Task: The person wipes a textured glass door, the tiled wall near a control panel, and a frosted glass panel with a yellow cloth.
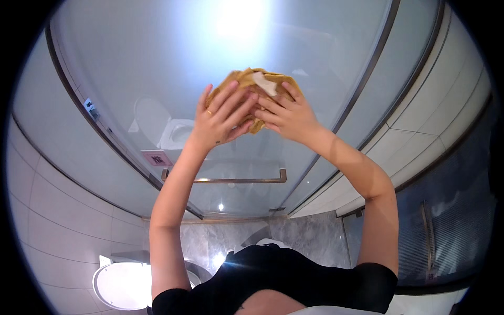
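Note:
A crumpled yellow cloth (254, 74) with a white patch is held up at a large frosted glass panel (336, 68). My left hand (223, 110) presses on the cloth's left part, fingers bent over it, a ring on one finger. My right hand (283, 113) holds the right part, its fingertips close to those of the left. Both forearms reach up from the lower edge. A metal bar handle (241, 180) runs across the glass below the hands, and a pink sign (156, 158) sits left of it.
A white toilet (115, 283) stands at lower left beside a tiled wall (58, 205); another toilet shape (173, 134) shows in the glass. Grey marble flooring (315, 236) lies below. A dark ribbed door with a handle (428, 231) is at right, and tiled wall (412, 147) rises beside it.

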Motion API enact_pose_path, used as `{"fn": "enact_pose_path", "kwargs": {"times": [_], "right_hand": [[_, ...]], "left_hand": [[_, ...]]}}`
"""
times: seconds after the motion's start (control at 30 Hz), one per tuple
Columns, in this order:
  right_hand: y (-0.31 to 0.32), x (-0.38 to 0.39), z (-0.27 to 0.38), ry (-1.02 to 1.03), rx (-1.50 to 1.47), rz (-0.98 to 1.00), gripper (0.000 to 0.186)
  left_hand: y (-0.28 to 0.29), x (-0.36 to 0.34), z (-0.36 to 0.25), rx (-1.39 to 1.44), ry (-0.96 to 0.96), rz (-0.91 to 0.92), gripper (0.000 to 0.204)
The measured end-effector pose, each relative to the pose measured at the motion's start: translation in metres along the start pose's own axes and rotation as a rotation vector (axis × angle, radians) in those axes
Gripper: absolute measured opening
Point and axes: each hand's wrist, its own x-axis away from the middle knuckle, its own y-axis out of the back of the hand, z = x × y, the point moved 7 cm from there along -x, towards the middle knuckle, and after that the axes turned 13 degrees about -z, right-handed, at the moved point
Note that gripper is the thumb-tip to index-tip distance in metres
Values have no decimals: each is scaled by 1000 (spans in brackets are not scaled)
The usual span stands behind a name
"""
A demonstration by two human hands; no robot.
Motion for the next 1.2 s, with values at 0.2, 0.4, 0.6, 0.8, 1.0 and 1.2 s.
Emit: {"fn": "enact_pose_path", "kwargs": {"times": [0.2,0.4,0.6,0.8,1.0,1.2], "right_hand": [[20,13,-12,-33,133,-39,53],[44,14,-18,-141,93,-19,52],[22,10,18,-493,-29,-118,45],[-18,12,37,-424,119,-59,43],[-19,10,22,-269,139,-82,51],[-25,1,23,-21,189,-135,38]], "left_hand": [[-13,2,2,7,170,88,62],[-16,16,-5,-102,228,123,70],[-18,25,-16,-43,382,65,72],[29,55,38,-113,332,25,71],[93,118,86,-140,544,-132,57],[106,130,118,-317,594,-67,56]]}}
